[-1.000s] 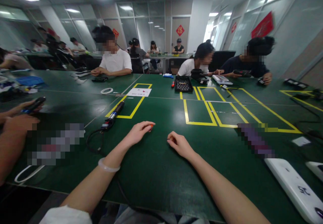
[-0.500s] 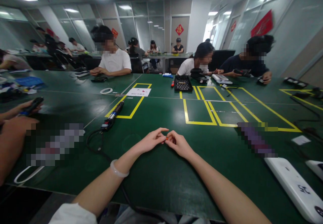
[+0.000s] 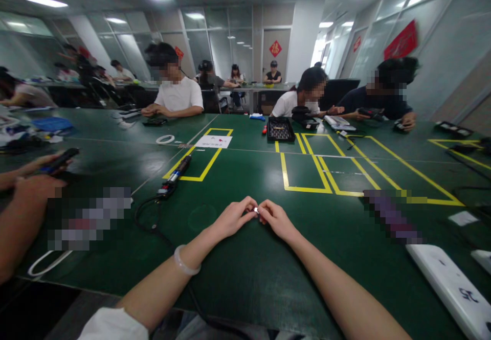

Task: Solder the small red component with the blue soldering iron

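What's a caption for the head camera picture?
Left hand, right hand, and a tiny white piece between them at a green table.

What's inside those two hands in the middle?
A small whitish bit shows where the left hand and the right hand meet. The hands cover the rest, so you can't see its whole shape or whether anything else is inside.
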Tool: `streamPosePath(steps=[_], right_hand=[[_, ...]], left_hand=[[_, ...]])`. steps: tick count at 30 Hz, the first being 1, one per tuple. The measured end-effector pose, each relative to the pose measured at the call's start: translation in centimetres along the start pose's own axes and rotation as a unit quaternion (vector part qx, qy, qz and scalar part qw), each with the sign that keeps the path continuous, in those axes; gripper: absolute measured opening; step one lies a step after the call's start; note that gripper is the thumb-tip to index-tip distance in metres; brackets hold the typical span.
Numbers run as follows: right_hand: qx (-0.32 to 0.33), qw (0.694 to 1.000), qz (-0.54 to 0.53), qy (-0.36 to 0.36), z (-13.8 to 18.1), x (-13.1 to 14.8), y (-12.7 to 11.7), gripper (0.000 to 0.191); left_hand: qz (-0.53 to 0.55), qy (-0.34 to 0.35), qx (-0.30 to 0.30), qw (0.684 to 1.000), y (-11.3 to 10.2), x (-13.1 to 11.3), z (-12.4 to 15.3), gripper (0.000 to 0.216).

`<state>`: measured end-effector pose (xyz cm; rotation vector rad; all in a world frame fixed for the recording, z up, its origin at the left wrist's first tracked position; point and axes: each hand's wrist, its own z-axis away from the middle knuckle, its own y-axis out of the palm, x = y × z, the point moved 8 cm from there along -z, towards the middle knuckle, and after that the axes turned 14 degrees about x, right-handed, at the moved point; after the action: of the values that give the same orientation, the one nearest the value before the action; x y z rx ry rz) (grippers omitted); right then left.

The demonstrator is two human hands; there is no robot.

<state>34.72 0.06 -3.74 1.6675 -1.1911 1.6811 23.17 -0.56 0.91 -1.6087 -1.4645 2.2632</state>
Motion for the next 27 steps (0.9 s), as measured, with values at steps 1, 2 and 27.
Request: streamPosePath(steps=[1,2,27], right_hand=[[-0.001,1.0,-0.013,-0.005,0.0,0.0,0.0,0.028],[-0.001,1.0,-0.023,-0.01,0.0,0.1,0.1,0.029],[0.007,1.0,0.002,0.003,-0.1,-0.4,0.3,0.03]], left_hand=[[-0.009,-0.004,-0.004,1.0,0.0,0.0,0.0,0.02],[-0.014,-0.007,-0.005,1.0,0.0,0.1,0.1,0.02],[-0.236,-0.498,-0.187,0.813,-18.1,19.8,14.2,0.065]])
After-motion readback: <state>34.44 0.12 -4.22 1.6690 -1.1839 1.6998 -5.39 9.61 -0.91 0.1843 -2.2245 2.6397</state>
